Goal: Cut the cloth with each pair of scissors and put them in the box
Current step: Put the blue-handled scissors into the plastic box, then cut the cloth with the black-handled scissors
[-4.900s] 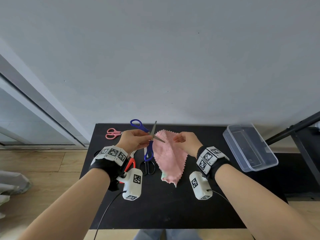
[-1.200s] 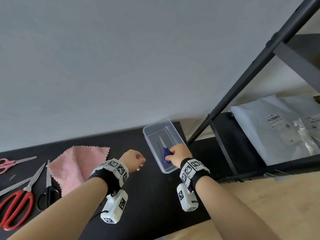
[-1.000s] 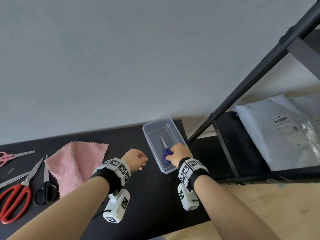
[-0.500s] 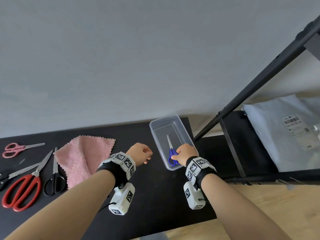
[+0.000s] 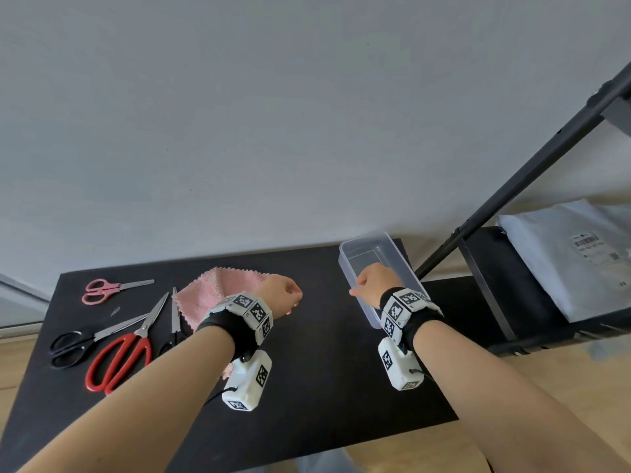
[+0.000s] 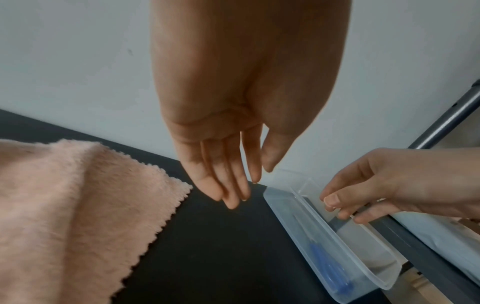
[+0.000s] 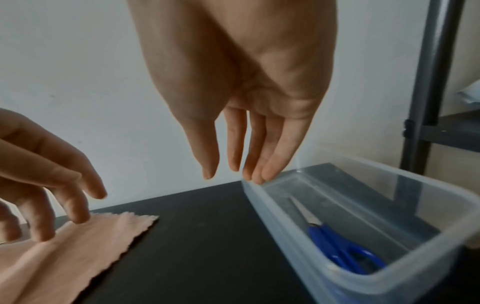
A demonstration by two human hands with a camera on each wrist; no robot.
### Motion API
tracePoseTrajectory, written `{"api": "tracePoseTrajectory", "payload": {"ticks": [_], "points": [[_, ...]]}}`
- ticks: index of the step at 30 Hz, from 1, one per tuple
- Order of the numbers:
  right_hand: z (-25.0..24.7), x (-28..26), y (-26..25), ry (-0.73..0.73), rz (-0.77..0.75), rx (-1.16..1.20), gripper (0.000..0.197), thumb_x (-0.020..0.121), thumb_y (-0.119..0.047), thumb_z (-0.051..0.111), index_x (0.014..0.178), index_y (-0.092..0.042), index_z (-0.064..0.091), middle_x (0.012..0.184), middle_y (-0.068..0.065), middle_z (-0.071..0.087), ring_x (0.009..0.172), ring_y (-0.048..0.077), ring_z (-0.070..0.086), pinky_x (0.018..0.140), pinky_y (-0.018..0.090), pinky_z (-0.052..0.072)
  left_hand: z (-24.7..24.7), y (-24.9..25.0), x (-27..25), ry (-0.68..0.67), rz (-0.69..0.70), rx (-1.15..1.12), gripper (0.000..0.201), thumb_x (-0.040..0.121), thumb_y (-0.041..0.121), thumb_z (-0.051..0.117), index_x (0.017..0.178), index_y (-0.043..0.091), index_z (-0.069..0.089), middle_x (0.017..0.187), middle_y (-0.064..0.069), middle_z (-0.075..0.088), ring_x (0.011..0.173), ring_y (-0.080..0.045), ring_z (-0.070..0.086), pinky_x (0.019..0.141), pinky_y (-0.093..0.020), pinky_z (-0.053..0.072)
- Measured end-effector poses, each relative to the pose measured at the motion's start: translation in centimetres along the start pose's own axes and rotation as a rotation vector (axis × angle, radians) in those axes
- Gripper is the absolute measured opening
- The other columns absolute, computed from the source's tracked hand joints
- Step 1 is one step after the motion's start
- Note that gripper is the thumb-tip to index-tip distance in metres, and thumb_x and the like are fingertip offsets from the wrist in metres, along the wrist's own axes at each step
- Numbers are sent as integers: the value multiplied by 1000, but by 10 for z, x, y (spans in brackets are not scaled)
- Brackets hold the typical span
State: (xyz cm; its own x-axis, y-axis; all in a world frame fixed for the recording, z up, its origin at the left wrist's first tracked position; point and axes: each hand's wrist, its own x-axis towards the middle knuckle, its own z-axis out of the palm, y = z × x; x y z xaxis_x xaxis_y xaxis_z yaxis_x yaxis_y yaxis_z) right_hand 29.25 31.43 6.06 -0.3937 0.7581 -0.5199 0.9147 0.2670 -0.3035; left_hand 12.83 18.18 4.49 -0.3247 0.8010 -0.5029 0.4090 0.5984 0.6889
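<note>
At the far left of the black table (image 5: 307, 370) lie the pink scissors (image 5: 109, 289), and nearer the person the black scissors (image 5: 88, 339), the red scissors (image 5: 123, 353) and a second dark pair (image 5: 174, 322), all where they lay half a second ago. Next comes the pink cloth (image 5: 218, 288), flat on the table with its zigzag edge showing, no longer lifted as it was about five seconds ago. The left hand (image 5: 280, 297) hovers just above the cloth's right edge, empty, fingers straight and close together in its wrist view, touching nothing. Further right, the right hand (image 5: 374, 285) is over the near left rim of the clear box (image 5: 392, 247); it has let go of the blue scissors (image 7: 335, 246) that it was setting down a second ago, and its fingers (image 7: 272, 160) now hang nearly straight and empty, their tips at the rim; contact cannot be told. The blue scissors lie inside the box on its floor, blades closed, pointing to the far end. Beyond the table stands a black shelf frame (image 5: 512, 186) bearing a grey parcel bag (image 5: 573, 254).
</note>
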Motion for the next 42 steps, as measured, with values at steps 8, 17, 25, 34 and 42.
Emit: {"api": "tracePoseTrajectory", "payload": {"ticks": [8, 17, 25, 34, 42], "points": [[43, -29, -104, -28, -115, 8, 30, 86, -29, 66, 111, -12, 64, 113, 7, 66, 104, 25, 63, 90, 34, 50, -70, -63, -44, 112, -13, 0, 19, 93, 13, 52, 98, 3, 67, 87, -7, 68, 71, -15, 62, 71, -26, 52], [98, -61, -196, -85, -253, -48, 12, 85, -17, 62, 83, -6, 64, 83, 7, 65, 77, 22, 64, 70, 30, 52, -123, -146, -90, 179, -112, -52, 19, 91, 14, 53, 95, 5, 69, 87, -8, 69, 65, -16, 61, 68, -27, 53], [154, -70, -226, -139, -285, -88, 24, 89, -30, 63, 108, -15, 64, 101, -7, 60, 95, 15, 53, 82, 17, 42, -122, -206, -113, 169, -205, -120, 13, 90, 12, 54, 88, 11, 66, 78, -3, 67, 61, -12, 58, 66, -26, 53], [206, -62, -233, -190, -261, -98, 26, 88, -18, 64, 114, -15, 62, 111, 2, 65, 100, 19, 62, 81, 25, 47, -92, -251, -115, 66, -305, -211, 12, 93, 15, 53, 84, 14, 62, 77, 1, 63, 58, -10, 57, 52, -18, 43], [223, -51, -238, -130, -256, -197, 14, 85, -22, 59, 97, -21, 65, 86, -3, 68, 84, 18, 64, 80, 34, 54, -80, -248, -107, 54, -306, -252, 12, 94, 17, 50, 93, 14, 62, 86, -8, 69, 65, -14, 60, 75, -31, 54]]}}
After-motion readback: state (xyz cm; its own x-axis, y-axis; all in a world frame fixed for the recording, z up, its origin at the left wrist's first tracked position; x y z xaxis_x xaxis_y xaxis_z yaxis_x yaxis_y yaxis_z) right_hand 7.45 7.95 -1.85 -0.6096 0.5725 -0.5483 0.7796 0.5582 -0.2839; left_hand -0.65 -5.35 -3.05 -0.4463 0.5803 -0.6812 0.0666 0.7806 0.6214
